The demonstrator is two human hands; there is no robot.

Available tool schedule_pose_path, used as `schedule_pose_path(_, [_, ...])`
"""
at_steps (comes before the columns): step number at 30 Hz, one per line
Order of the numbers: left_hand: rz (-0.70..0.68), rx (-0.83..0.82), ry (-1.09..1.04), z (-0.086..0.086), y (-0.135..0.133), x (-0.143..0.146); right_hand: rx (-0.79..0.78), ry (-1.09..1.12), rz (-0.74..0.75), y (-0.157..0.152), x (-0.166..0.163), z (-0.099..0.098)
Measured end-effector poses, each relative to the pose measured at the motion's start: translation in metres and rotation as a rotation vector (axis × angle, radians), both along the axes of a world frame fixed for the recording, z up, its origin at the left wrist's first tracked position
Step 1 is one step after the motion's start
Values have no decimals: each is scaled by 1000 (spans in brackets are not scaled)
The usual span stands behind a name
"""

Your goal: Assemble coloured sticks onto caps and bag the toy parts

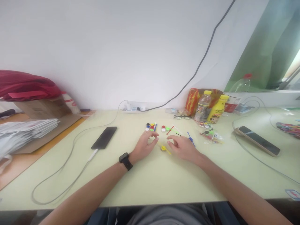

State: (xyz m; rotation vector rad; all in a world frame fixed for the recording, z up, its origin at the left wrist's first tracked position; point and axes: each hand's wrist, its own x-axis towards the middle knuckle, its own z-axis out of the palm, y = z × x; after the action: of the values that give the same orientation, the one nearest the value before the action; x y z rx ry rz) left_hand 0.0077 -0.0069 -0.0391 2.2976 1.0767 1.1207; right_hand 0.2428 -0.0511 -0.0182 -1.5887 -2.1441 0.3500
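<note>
My left hand [145,144] rests on the pale green table [145,181], fingers curled with thumb and forefinger close together; whether they hold anything is too small to see. My right hand [182,146] lies just to its right, fingers loosely apart and bent, empty. Between the two hands sits a small yellow plastic piece [165,149]. Just beyond the fingers lie several small coloured discs [150,126], more discs with thin sticks [168,128] and a blue stick piece [191,138]. A black watch [125,161] is on my left wrist.
A black phone [104,137] on a white cable lies left. Another phone [258,140] lies right. Bottles [212,106], glasses [182,117], small bags of parts [211,133] and a power strip [132,108] stand at the back. Stacked papers [25,129] and a red bag [25,84] sit far left.
</note>
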Motion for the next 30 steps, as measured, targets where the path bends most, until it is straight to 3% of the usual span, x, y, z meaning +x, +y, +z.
schedule_pose_path(9, [-25,16,6,0,-1,0,-5,-21,15,0,0,-2])
schedule_pose_path(15, [-20,12,11,0,-1,0,150,-49,-130,11,20,5])
schedule_pose_path(19, [-5,-4,10,1,-2,1,263,51,-213,19,31,7])
schedule_pose_path(21, [8,-8,-1,2,-3,1,292,113,-83,15,25,5])
schedule_pose_path(24, [21,-4,-23,4,-3,1,252,84,333,2,4,1])
schedule_pose_path(26, [25,-2,-31,5,-4,1,191,45,507,-8,-10,1])
schedule_pose_path(30, [22,4,-35,5,-3,1,117,15,487,-15,-16,1])
